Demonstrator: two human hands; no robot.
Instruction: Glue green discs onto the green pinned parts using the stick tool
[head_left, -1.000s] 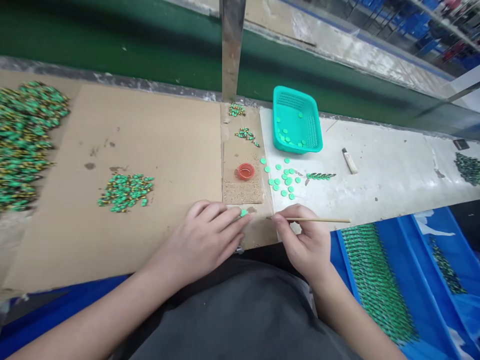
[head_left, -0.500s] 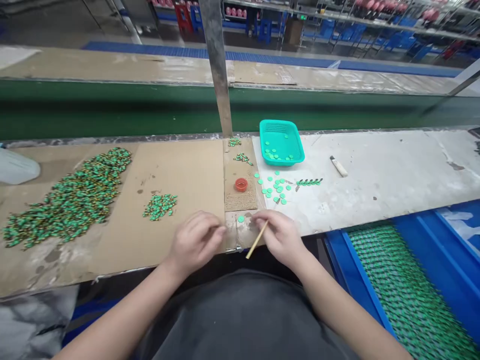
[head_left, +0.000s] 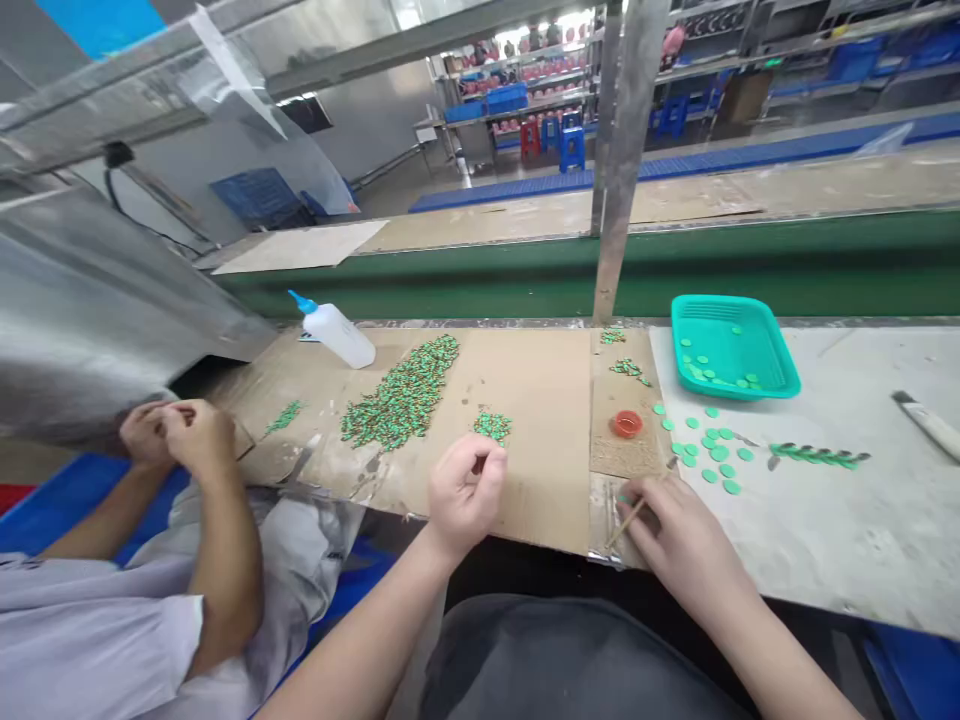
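My left hand is closed, thumb against curled fingers, just in front of a small pile of green beads with dark and gold ends. Whatever lies between its fingertips is too small to make out. Held in my right hand is a thin wooden stick, slanting past the thumb over the table's front edge. A green disc shows by the right fingertips. Beyond that hand are a red cap-like cup and several scattered green discs.
A turquoise basket holds several discs. Right of it are a row of green pieces and a pale tube. Leftward are a large bead heap, a glue bottle and a co-worker's hands. A metal post rises behind the table.
The view has swung left, bringing the co-worker and whole bottle into sight. My left hand has moved left to the small bead pile. My right hand still holds the stick, near the disc.
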